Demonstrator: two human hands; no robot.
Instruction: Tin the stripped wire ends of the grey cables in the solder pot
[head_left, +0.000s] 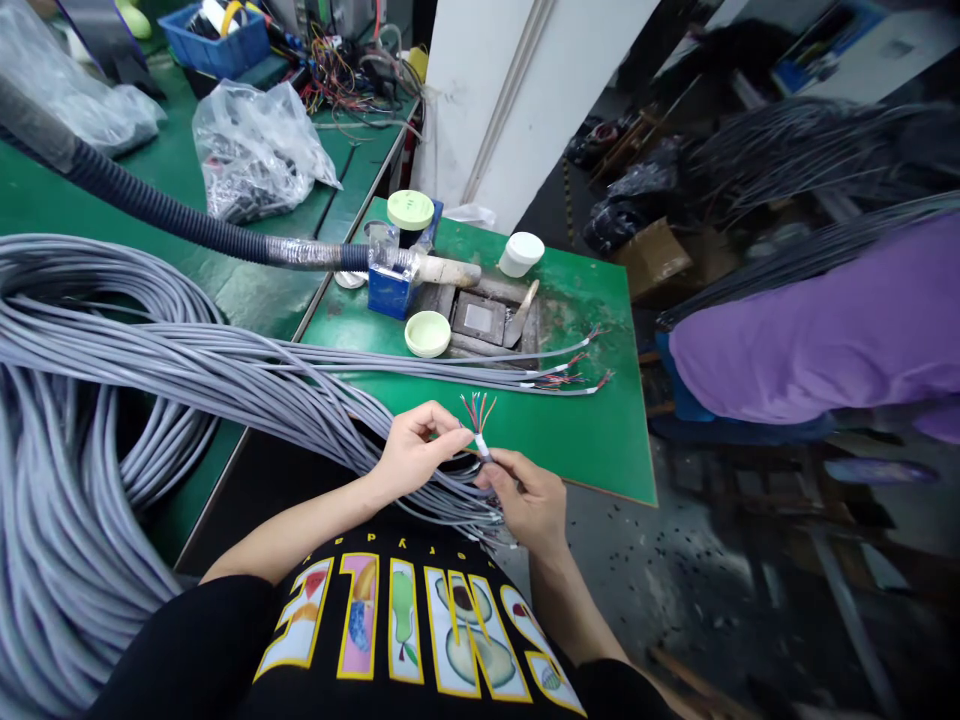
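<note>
A grey multi-core cable (pixel 482 446) points upward in front of my chest, its red, orange, blue and white wires (pixel 478 412) fanned out above a white band. My right hand (pixel 531 500) grips it just below that band. Beside the base of the wires, my left hand (pixel 421 445) is closed in a pinch; what its fingertips hold, if anything, is hidden. Below and behind both hands lie more ends of the grey cable bundle (pixel 337 400). Several separate cables (pixel 450 373) with stripped ends stretch across the green board (pixel 600 440) ahead.
A solder pot (pixel 480 318) with a scraper (pixel 523 315) is set in the board. Around it are a pale green dish (pixel 427 333), a white tub (pixel 521 254) and a dark extraction hose (pixel 187 222). A person in purple (pixel 825 320) sits at right.
</note>
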